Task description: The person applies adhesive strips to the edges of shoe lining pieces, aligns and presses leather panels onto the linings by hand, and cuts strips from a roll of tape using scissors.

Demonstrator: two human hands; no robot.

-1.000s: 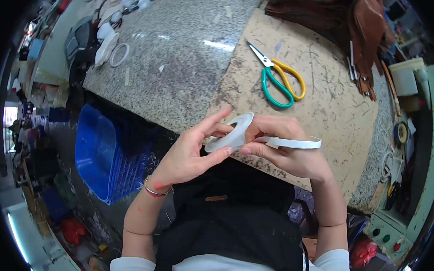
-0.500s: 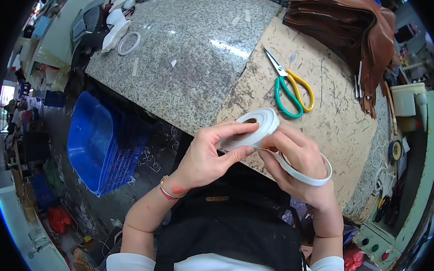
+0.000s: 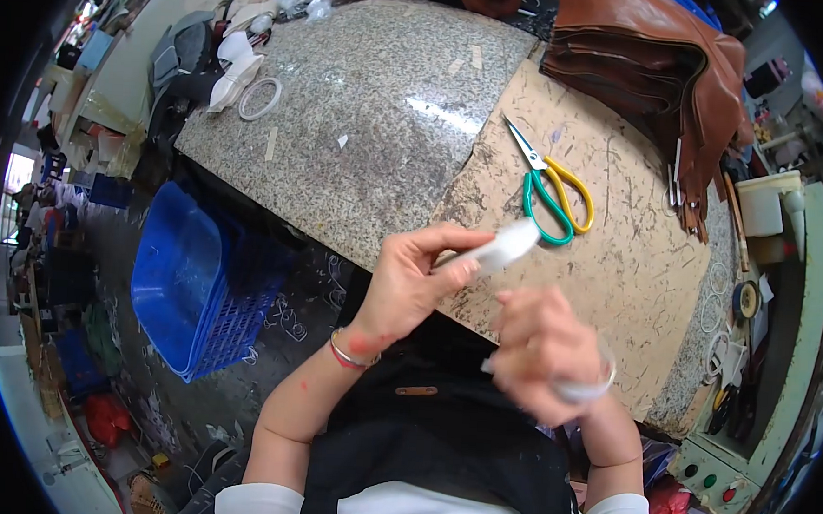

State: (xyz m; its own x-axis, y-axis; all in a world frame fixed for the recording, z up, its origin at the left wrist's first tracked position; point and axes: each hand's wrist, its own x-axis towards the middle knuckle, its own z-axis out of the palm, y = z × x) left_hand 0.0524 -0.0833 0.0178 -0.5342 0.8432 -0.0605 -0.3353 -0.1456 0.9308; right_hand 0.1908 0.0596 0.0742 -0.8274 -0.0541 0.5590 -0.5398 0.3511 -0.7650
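Observation:
My left hand (image 3: 410,280) is closed around a roll of white tape (image 3: 510,246), pinched between thumb and fingers and seen nearly edge-on, slightly blurred. Lower and to the right, my right hand (image 3: 546,352) is smeared by motion, its fingers curled. A loop of white strip (image 3: 591,389) shows at the outer side of that hand, and a short pale end pokes out on its inner side. Scissors (image 3: 547,185) with one green and one yellow handle lie beyond the roll on a scuffed tan board (image 3: 614,296), blades slightly apart.
Brown leather pieces (image 3: 641,55) are piled at the back right. A granite tabletop (image 3: 342,160) carries a white ring (image 3: 260,98) and small scraps. Blue baskets (image 3: 182,282) stand low at the left. A green metal cabinet (image 3: 787,370) flanks the right side.
My right hand has drawn away from the roll, down toward my body, with the white strip. My left hand has tilted the roll more edge-on and shifted it slightly right.

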